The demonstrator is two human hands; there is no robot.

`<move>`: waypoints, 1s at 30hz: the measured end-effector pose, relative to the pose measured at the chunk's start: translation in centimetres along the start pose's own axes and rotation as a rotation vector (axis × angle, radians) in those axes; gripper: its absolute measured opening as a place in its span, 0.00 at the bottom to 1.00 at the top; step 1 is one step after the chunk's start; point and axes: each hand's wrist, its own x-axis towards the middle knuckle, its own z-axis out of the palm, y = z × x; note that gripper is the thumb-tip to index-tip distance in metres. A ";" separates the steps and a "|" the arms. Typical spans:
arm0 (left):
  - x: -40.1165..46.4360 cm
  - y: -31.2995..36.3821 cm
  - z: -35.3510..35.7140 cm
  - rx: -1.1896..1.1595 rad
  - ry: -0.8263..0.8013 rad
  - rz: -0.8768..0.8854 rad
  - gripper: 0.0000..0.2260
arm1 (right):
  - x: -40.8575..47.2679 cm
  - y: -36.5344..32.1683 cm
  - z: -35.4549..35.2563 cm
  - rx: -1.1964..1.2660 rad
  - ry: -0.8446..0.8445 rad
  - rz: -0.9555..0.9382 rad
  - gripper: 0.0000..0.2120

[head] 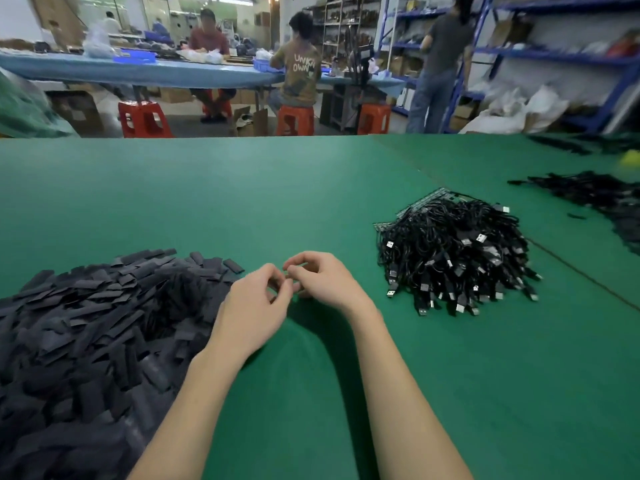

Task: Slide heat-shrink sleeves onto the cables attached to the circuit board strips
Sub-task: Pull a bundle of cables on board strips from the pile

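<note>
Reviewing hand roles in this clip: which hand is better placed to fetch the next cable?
The right hand. The cable pile lies on its side of the green table, while the left hand sits beside the sleeve pile.

A plain, even green is covering the table (311,202), with one thin dark line running across its right side. The heat-shrink sleeves (86,323) heaped at its left edge are showing matte black, fading to charcoal grey where light is catching them. The cables (453,258) piled toward the right edge are showing glossy black, flecked with silver plug tips and small white labels, with pale-speckled circuit board strips (424,199) showing at the back. Beyond the far edge, orange-red stools (143,119) and blue shelving (554,57) are standing out
</note>
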 end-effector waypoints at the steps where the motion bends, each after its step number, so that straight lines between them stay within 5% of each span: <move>1: -0.1 0.6 0.5 -0.019 -0.014 0.006 0.09 | 0.1 0.3 -0.6 -0.012 0.043 -0.007 0.05; 7: 2.9 6.5 5.0 -0.190 0.021 0.175 0.05 | -0.7 2.5 -5.5 0.340 0.341 0.093 0.05; 9: 5.2 9.2 7.1 -0.245 0.008 0.175 0.04 | -1.7 3.0 -7.3 0.401 0.313 0.164 0.06; 13: 8.4 11.7 11.5 -0.375 -0.238 -0.138 0.05 | -4.1 2.1 -11.5 0.054 0.031 0.302 0.08; 18: 8.4 11.1 14.6 -0.251 -0.463 -0.200 0.19 | -6.0 -0.2 -13.7 -0.380 0.124 0.345 0.11; 20: 8.2 11.3 14.9 -0.117 -0.473 -0.105 0.23 | -6.7 -1.1 -14.3 -0.324 0.225 0.350 0.11; 25: 6.7 12.7 15.6 0.172 -0.405 -0.027 0.29 | -5.8 -2.0 -13.5 -0.496 0.873 0.186 0.06; 30: 6.7 13.5 15.2 0.194 -0.438 0.015 0.20 | -4.3 0.5 -12.1 -0.562 0.848 0.307 0.20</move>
